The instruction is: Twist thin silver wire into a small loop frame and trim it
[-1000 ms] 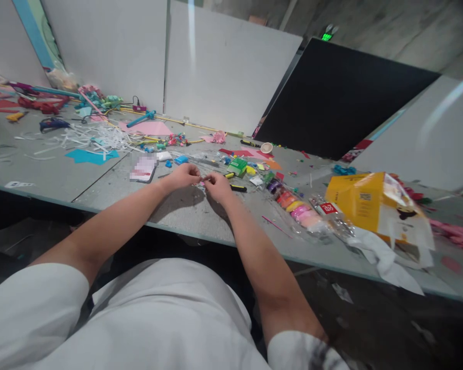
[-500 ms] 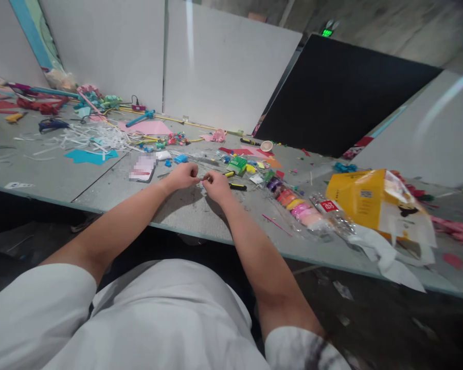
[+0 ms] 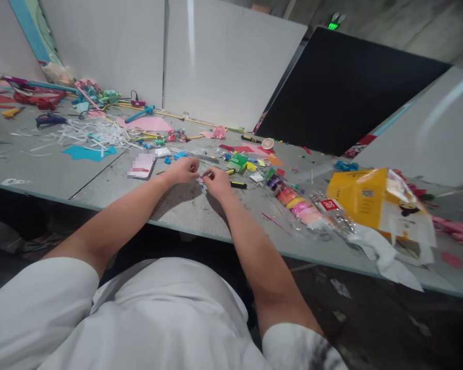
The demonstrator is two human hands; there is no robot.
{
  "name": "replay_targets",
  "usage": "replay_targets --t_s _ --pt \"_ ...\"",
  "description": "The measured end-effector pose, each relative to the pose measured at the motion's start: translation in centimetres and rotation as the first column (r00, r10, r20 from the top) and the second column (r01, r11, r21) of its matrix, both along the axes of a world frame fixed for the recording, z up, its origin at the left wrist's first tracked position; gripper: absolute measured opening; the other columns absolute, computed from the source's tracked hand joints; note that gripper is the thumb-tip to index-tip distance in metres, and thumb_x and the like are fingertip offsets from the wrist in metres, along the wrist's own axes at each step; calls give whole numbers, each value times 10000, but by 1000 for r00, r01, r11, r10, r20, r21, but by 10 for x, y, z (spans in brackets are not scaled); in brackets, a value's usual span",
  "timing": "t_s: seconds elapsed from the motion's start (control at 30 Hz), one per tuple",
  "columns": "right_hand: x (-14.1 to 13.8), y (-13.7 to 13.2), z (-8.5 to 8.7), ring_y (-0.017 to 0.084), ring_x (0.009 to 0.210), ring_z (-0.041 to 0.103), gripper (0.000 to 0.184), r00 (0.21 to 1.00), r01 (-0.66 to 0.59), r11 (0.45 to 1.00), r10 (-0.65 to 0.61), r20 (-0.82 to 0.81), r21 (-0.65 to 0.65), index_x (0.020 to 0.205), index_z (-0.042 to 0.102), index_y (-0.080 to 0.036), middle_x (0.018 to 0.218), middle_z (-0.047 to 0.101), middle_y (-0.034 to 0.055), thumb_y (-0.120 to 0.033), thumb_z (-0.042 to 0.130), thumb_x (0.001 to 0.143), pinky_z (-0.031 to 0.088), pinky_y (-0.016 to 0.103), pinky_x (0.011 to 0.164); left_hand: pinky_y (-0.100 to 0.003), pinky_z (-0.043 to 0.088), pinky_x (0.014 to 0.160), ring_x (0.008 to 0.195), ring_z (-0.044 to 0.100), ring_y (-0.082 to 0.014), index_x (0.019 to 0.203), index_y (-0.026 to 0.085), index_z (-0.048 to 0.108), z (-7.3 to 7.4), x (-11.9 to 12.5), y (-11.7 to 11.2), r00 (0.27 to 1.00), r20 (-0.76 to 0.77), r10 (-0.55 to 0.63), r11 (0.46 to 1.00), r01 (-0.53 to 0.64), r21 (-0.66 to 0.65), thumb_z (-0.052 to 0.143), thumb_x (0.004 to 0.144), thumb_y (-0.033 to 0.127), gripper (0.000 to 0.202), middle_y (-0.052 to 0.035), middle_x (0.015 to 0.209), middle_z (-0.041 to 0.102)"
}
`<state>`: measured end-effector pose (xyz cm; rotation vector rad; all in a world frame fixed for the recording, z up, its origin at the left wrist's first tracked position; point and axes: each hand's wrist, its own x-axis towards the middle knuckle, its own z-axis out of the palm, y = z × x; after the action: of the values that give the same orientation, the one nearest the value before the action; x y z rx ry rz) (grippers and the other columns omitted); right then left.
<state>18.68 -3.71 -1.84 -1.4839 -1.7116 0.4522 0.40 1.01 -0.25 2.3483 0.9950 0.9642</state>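
Observation:
My left hand (image 3: 182, 171) and my right hand (image 3: 217, 184) rest close together on the grey table (image 3: 185, 208), fingertips almost touching. Both are curled into a pinch around a tiny piece between them, too small to name. A black and yellow marker (image 3: 238, 185) lies just right of my right hand. A phone (image 3: 142, 166) lies to the left of my left hand.
A row of coloured clay tubs in a clear pack (image 3: 293, 201) and a yellow box (image 3: 364, 198) with white paper lie at the right. Shredded white paper (image 3: 96, 134), a teal sheet (image 3: 88, 152) and craft scraps cover the back left. White panels stand behind.
Both hands stay pinched together at the same spot on the table; only the camera has shifted slightly.

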Motion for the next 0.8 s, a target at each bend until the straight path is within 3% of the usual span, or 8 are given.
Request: replay_targets --t_s 0.17,0.27,0.4,0.6,0.8 --pt "0 4 -6 160 554 574 42 977 -70 993 49 -209 -92 867 641 -227 581 581 -49 -262 649 844 492 297 630 -279 396 692 719 542 -154 870 190 637 2 3 -5 992 118 -51 995 61 -77 658 710 102 184 20 747 596" --pt "-1 8 -8 153 549 621 164 930 -130 984 78 -360 -124 883 573 -237 635 633 -35 -366 673 901 538 297 600 -273 441 663 673 572 -136 911 179 634 2 3 -4 976 218 -27 983 65 -172 692 832 224 107 -1 780 639" --pt "-1 11 -9 157 639 696 339 856 -220 967 129 -501 -126 880 562 -233 698 689 -14 -491 780 853 601 306 668 -276 498 643 628 604 -128 854 156 651 5 1 -2 947 320 -9 942 116 -315 751 874 385 250 -24 719 654" --pt "3 8 -12 147 675 702 428 782 -332 935 199 -590 -125 857 614 -229 755 725 -3 -515 895 709 579 285 653 -248 504 627 630 592 -104 806 153 658 8 -2 -3 900 436 21 877 193 -440 778 845 499 369 -23 729 657" --pt "3 5 -14 160 657 689 426 772 -414 900 266 -578 -139 805 670 -223 731 735 6 -513 929 632 542 287 608 -249 441 564 552 512 -91 707 152 652 9 -3 -5 888 458 27 869 205 -451 830 807 465 373 5 622 584"
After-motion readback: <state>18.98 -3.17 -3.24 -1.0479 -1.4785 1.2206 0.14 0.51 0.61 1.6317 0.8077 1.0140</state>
